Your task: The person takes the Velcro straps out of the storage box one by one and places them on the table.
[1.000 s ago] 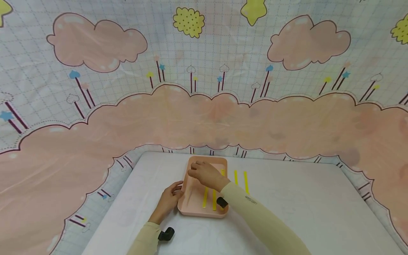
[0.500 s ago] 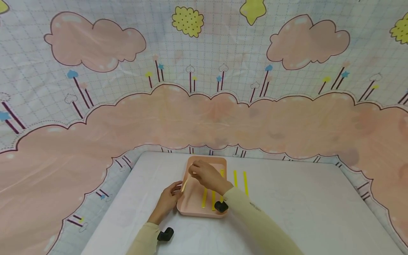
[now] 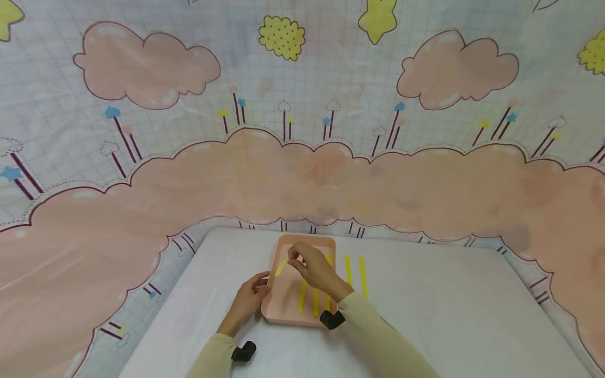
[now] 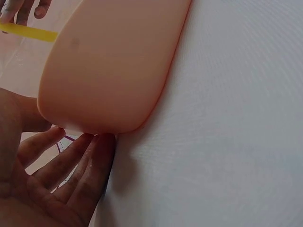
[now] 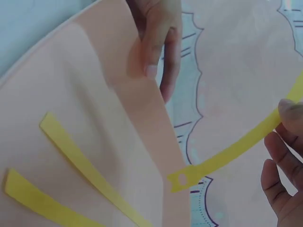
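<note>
A shallow peach tray point(image 3: 283, 310) lies on the white table. My left hand point(image 3: 250, 296) holds its left side, the thumb over the rim and the fingers against the outer wall point(image 4: 109, 71). Above the tray, my right hand point(image 3: 314, 265) pinches a thin yellow strip point(image 5: 236, 153) between thumb and fingers. The strip's free end, with a small slot and notch, hangs near the tray's left wall. Several more yellow strips point(image 5: 80, 161) lie inside the tray, partly hidden by my right hand and wrist in the head view.
Two yellow strips point(image 3: 363, 275) lie on the table point(image 3: 449, 310) right of the tray. A black wrist camera point(image 3: 333, 319) hangs over the tray's near right corner. Behind the table hangs a cloud-patterned cloth point(image 3: 302, 178).
My right hand has shifted a little right and toward me. The pinched strip, out of sight one second ago, now shows at its left. My left hand stays on the tray.
</note>
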A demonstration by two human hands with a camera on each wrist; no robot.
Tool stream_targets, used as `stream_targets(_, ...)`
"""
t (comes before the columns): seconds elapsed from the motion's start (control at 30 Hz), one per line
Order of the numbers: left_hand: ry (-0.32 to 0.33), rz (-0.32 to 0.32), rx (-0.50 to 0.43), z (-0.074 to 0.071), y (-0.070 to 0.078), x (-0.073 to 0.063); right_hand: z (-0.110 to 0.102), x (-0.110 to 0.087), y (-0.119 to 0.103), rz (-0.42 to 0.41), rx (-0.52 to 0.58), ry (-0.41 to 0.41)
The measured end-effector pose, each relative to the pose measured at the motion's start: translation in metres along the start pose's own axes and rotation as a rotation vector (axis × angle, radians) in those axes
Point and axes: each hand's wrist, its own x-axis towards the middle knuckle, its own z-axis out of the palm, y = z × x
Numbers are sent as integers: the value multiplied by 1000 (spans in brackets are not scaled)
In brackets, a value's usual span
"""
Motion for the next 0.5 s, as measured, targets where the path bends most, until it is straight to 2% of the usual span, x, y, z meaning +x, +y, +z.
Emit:
stream_targets(0.13, -25, -21, 2, 3, -4, -3, 1, -11, 0, 16, 67, 24)
stream_targets(0.3, -2, 3, 13, 3, -6, 2, -5, -12, -1, -7, 137, 90)
stream_targets(0.37, 7, 8, 15, 2, -5, 4, -9, -11, -2, 8, 172, 117)
stream_targets(0.5, 9, -2, 10, 2, -6, 4, -12, -13, -3, 89, 255, 143)
